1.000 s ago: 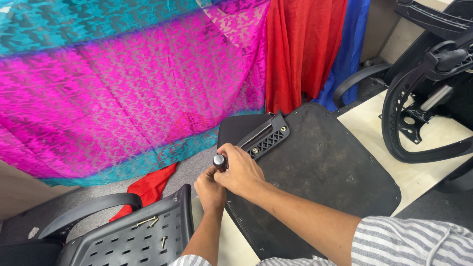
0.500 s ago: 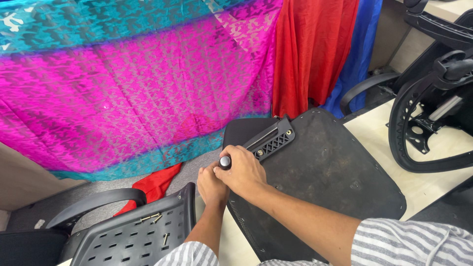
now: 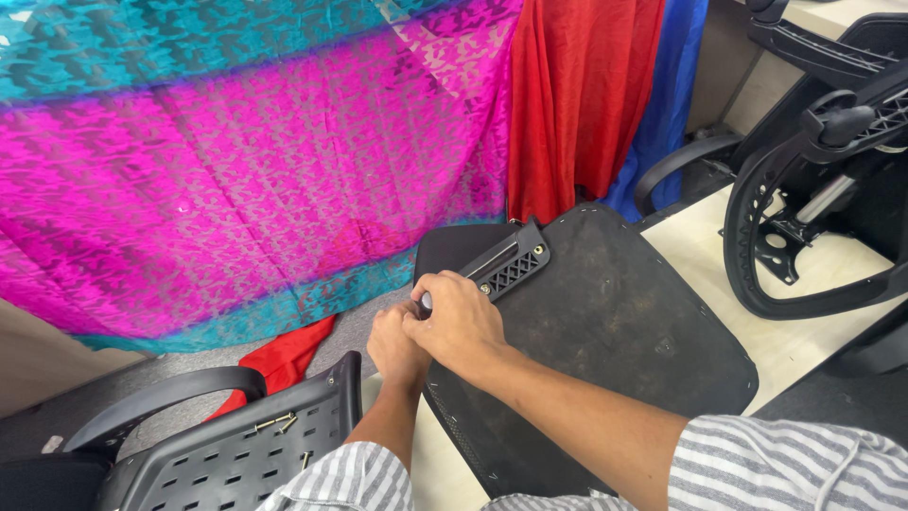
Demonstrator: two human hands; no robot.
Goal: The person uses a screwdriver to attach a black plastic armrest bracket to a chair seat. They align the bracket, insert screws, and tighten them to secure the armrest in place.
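Head view looks down on two bare hands pressed together at the left edge of an upturned black chair seat [image 3: 615, 331], which lies flat with its dark underside facing up. Right hand [image 3: 461, 325] sits on top, fingers curled shut around a small tool [image 3: 426, 303] of which only a dark rounded end shows at the knuckles; what kind of tool it is cannot be told. Left hand [image 3: 392, 345] lies just beneath and beside it, fingers folded in against the same spot, though whether it grips the tool or only steadies it is hidden. Just beyond the knuckles a black slotted bracket [image 3: 506, 267] is mounted slantwise on the seat, with two bolt heads showing at its ends. Both forearms come up from striped grey-and-white sleeves [image 3: 785, 464]. At lower left lies a perforated black chair part [image 3: 218, 464] with a curved armrest [image 3: 161, 402] and a few loose screws [image 3: 274, 423] resting on it. Magenta and teal patterned cloth [image 3: 236, 161] hangs behind, next to red cloth [image 3: 577, 95] and blue cloth [image 3: 672, 85]. More black chair frame pieces [image 3: 813, 189] rest at right on a pale surface.
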